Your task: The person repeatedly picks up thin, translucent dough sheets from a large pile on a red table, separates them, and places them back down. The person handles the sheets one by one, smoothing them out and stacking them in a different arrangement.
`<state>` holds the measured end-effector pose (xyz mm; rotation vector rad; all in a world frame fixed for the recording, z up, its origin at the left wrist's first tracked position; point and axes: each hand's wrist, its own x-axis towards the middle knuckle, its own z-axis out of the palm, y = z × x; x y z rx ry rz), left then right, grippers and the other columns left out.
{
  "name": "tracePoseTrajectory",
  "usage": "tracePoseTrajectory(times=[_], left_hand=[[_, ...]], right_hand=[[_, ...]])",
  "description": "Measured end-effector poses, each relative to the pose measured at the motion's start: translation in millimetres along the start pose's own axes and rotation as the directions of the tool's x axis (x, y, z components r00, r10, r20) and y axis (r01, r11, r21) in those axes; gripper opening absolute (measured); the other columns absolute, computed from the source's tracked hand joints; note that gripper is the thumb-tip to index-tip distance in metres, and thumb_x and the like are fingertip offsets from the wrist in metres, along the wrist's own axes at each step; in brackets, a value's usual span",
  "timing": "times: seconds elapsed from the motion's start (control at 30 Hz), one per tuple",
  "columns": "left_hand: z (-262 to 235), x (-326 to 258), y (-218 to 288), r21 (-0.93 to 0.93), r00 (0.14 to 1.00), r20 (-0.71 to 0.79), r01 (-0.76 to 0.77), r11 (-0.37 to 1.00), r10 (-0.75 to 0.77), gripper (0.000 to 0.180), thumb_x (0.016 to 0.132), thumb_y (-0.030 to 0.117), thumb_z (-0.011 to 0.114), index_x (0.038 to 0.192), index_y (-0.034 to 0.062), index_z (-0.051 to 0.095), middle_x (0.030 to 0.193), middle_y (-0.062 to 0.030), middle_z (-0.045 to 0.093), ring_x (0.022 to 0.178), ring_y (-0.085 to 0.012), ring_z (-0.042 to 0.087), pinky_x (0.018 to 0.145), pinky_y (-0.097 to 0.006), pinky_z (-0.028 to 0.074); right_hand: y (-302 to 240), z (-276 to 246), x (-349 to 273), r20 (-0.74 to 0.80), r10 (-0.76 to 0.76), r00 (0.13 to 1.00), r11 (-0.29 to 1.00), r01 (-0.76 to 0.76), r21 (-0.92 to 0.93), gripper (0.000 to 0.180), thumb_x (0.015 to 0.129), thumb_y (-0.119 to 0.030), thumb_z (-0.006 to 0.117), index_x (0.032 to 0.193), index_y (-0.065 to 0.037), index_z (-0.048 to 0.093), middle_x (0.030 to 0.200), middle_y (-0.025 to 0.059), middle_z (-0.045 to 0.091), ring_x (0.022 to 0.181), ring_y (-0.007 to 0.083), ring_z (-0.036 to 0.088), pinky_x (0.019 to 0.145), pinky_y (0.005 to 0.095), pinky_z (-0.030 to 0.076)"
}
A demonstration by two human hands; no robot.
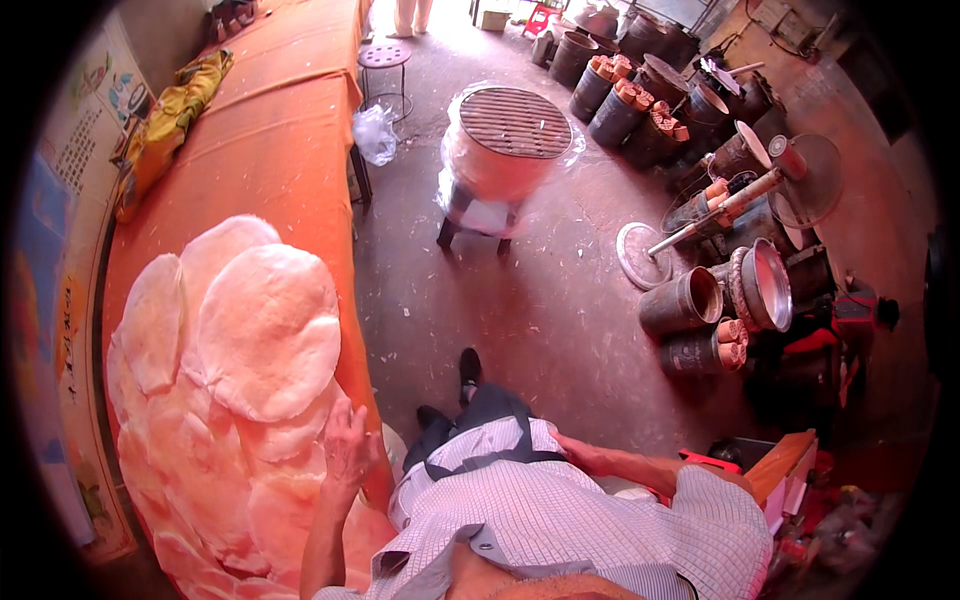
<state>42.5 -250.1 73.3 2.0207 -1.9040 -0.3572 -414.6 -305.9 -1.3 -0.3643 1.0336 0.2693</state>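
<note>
Round, pale flatbreads lie overlapping in a broad layer on the orange-covered table to my left. My left hand rests at the near right edge of the breads, its fingers stretched out and apart. It touches or hovers just over a bread's rim; I cannot tell which. Nothing is held in it. My right hand is against my hip beside the checked shirt and the dark apron strap. Its fingers are mostly hidden.
A round slatted grill top sits on a plastic-wrapped drum ahead. A purple stool and a clear plastic bag are beside the table. Metal buckets, some filled with cylindrical briquettes, and a fallen pedestal fan line the right.
</note>
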Motion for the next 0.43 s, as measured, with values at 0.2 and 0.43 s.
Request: tracePoseTrajectory(times=[0.2,0.43], left_hand=[[-14,-40,17,-0.190,0.914,0.292,-0.234,0.953,0.283,0.057,0.069,0.013,0.068,0.121,-0.0030,0.051,0.121,-0.0288,0.049,0.111,-0.0427,0.053,0.092,-0.045,0.046],[15,-80,45,-0.253,0.797,0.433,-0.341,0.906,0.421,0.081,0.071,0.017,0.070,0.142,0.0061,0.032,0.129,-0.0292,0.046,0.116,-0.0403,0.051,0.095,-0.045,0.045]], right_hand=[[-27,56,-75,-0.056,0.166,0.984,0.983,-0.161,0.091,0.080,0.093,-0.066,0.031,0.144,-0.005,0.034,0.146,0.0091,0.039,0.130,0.0242,0.041,0.109,0.0368,0.030],[-33,55,-111,0.002,0.138,0.990,0.980,-0.137,0.145,0.081,0.091,-0.067,0.036,0.140,-0.004,0.040,0.140,0.0089,0.047,0.127,0.0232,0.045,0.107,0.0359,0.033]])
